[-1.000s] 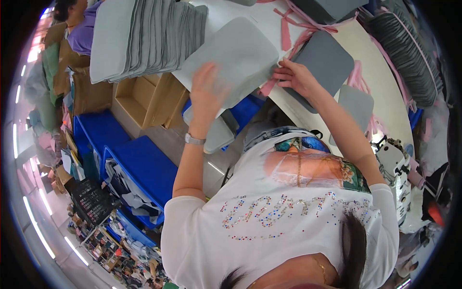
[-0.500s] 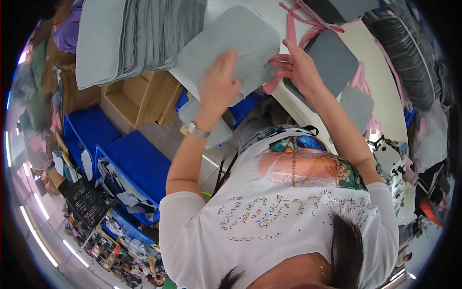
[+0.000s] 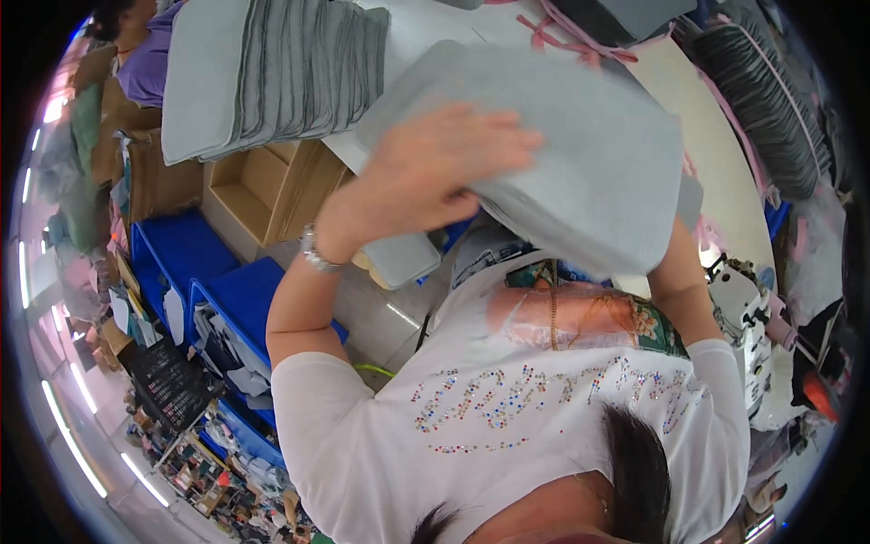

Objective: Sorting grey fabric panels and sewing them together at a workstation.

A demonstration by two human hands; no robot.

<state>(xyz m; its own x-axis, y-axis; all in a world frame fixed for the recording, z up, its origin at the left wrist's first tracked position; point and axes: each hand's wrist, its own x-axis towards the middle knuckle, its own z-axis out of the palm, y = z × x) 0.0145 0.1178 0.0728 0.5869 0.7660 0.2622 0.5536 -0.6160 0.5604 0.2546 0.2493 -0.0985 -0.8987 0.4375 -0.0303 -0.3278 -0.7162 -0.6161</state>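
Note:
A stack of grey rounded-corner fabric pieces (image 3: 580, 154) is lifted and tilted in front of me, its layered edges showing along the lower left. Across its left part lies my left hand (image 3: 444, 163), slightly blurred, fingers stretched out over the top piece and thumb apart near the stack's edge. My right forearm (image 3: 680, 272) goes behind the stack's right side, so the right hand and its fingers are hidden. To the left on the white table stands a long row of similar grey pieces (image 3: 308, 77), leaning on one another.
Pink fabric strips (image 3: 553, 32) lie at the table's far side. A strapped bundle of dark pieces (image 3: 770, 109) sits at right, with a white sewing machine (image 3: 739, 308) nearer me. Cardboard boxes (image 3: 263, 190) and blue bins (image 3: 236, 299) stand at left. Someone in purple (image 3: 154, 68) is at far left.
The grey pieces have come up and swung right, toward my body, now showing as a thick stack. My left hand moved right with them; my right hand went out of sight behind the stack.

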